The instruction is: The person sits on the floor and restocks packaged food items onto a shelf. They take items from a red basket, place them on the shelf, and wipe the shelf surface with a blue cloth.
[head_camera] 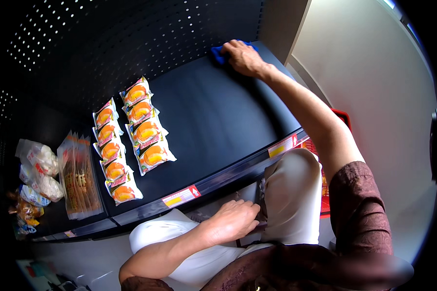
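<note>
At the back right corner of the black metal shelf point(204, 109), my right hand point(243, 58) presses down on a blue cloth point(217, 55) with fingers bent over it. Part of the cloth is hidden under the hand. My left hand point(235, 219) hangs between my knees in front of the shelf edge, fingers curled, its palm out of sight. Left of the bare shelf surface lie two rows of wrapped pastries, a nearer-centre row point(145, 131) and a left row point(111, 150). The packs overlap one another, front to back.
Upright flat food packets point(79, 178) and clear bags of white food point(43, 160) stand farther left. Price labels point(181, 195) line the shelf's front rail. A perforated back panel point(160, 36) rises behind. At right are a white wall panel point(353, 62) and a red basket point(325, 205) beside my knee.
</note>
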Tool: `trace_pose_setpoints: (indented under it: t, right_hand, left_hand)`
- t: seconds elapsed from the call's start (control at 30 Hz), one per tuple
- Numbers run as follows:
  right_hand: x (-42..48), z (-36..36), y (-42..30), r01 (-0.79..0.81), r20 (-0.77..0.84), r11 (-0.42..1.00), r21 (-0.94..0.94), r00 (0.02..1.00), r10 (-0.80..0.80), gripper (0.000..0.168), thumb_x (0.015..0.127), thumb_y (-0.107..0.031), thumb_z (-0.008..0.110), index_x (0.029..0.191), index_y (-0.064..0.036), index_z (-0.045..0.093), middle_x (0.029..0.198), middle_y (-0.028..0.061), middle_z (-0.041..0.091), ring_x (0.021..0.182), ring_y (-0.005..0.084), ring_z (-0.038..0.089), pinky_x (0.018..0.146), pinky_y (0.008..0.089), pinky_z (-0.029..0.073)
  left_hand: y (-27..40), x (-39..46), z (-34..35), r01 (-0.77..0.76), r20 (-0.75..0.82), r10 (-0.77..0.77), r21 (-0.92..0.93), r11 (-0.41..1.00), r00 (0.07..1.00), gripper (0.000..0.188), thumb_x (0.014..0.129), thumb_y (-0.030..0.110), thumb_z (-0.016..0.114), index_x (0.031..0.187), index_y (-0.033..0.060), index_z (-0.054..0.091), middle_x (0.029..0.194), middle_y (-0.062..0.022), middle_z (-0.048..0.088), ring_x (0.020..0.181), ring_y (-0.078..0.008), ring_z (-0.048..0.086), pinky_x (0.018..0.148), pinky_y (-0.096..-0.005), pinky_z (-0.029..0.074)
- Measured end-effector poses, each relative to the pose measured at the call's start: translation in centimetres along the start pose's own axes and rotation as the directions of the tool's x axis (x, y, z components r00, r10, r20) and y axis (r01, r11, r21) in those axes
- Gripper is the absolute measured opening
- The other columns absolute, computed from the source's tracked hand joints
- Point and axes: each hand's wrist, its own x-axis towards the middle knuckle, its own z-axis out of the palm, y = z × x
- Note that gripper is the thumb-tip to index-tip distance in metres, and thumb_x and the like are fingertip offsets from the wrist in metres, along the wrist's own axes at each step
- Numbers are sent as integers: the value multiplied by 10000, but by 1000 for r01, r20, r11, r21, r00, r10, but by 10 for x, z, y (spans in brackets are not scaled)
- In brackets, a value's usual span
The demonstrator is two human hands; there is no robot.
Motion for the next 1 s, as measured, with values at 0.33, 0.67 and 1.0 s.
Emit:
trace_pose_setpoints:
  t: [0.33, 0.67, 1.0]
  right_hand:
    - [-96, -48, 48, -72, 1, 995, -64, 997, 72, 393, 901, -39, 540, 1279, -129, 591, 1247, 149, 579, 1196, 359, 562, 968, 477, 480]
    - [-231, -134, -55, 75, 237, 976, 202, 964, -123, 301, 989, -79, 579, 1273, -101, 678, 1318, 139, 616, 1235, 317, 566, 1058, 442, 467]
    - [-148, -71, -29, 110, 187, 989, 101, 974, -127, 418, 986, -108, 581, 1403, -133, 579, 1504, 151, 505, 1402, 347, 459, 1175, 487, 357]
  left_hand:
    - [7, 12, 3, 33, 76, -35, 26, 999, 996, 292, 961, 242, 622, 1085, -23, 607, 992, -208, 662, 1013, -394, 643, 887, -481, 520]
    - [23, 4, 9, 37, 126, -32, -41, 998, 992, 327, 969, 251, 605, 1143, -25, 610, 1029, -226, 667, 1024, -400, 646, 894, -484, 520]
    - [22, -3, 10, 22, 86, -15, -80, 997, 996, 328, 968, 257, 603, 1147, -17, 620, 1039, -224, 669, 1044, -398, 637, 912, -489, 512]
